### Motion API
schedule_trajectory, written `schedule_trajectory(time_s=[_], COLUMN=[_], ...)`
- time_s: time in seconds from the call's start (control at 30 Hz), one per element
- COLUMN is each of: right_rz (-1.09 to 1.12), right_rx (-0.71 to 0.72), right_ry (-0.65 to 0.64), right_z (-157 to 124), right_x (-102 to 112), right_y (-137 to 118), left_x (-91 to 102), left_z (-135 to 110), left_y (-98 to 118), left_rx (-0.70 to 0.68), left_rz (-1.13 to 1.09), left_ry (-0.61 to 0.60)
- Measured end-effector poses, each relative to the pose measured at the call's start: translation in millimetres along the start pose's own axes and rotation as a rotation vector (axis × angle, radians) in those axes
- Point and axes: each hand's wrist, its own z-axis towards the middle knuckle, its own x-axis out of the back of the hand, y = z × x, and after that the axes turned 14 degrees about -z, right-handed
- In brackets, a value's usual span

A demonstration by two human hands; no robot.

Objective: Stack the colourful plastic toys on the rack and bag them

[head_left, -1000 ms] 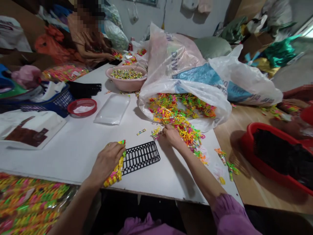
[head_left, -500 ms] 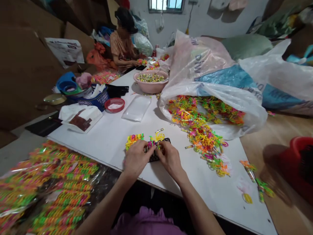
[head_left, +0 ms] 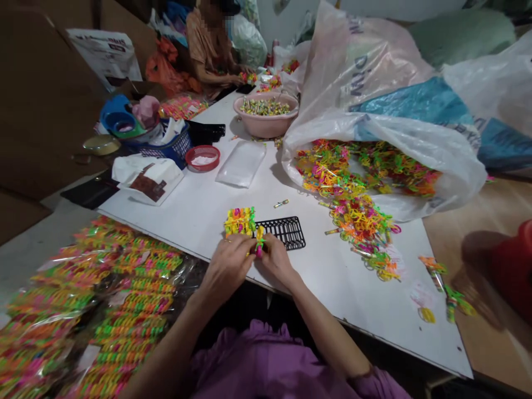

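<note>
White tabletop, cluttered workroom, low light. Left hand (head_left: 226, 271) and right hand (head_left: 276, 260) are together at the table's near edge, fingertips closed in around a small yellow-and-pink plastic piece (head_left: 260, 242). Right fingers clearly pinch it; can't tell if left fingers grip it too. Just beyond the left fingers stands a bundle of yellow and pink plastic loops (head_left: 240, 220), touching or nearly touching them; grip unclear. Black plastic grid (head_left: 286, 233) lies flat just ahead of the right hand. Further ahead and right of that hand, a white woven sack (head_left: 374, 130) lies open, spilling neon plastic loops (head_left: 353, 216) onto the table. Ahead of the hands are a clear plastic sleeve (head_left: 241, 163) and a pink basin (head_left: 266, 113) of sorted pieces. Small red basket (head_left: 202, 158) and blue basket (head_left: 174, 149) sit ahead and left. Left of the left hand, clear bags of packed colored strips (head_left: 128, 316) lie beside the table. Far end: co-worker (head_left: 208, 47) handling colored pieces, well apart. Red bin (head_left: 519, 266) sits at far right on the floor.
</note>
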Motion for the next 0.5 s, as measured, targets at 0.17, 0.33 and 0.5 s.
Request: schedule_trajectory(time_s=[0.17, 0.33, 0.5], right_rz=[-0.014, -0.002, 0.028], right_rx=[0.031, 0.057, 0.06], right_ry=[0.017, -0.029, -0.03], right_z=[-11, -15, -6], right_x=[-2, 2, 6], right_y=[0, 0, -4], left_x=[-15.3, -19.3, -24.8], left_z=[2, 1, 1], left_y=[8, 6, -1], left_rx=[-0.004, 0.061, 0.054], left_rz=[-0.012, -0.035, -0.06], left_ry=[-0.065, 0.013, 0.001])
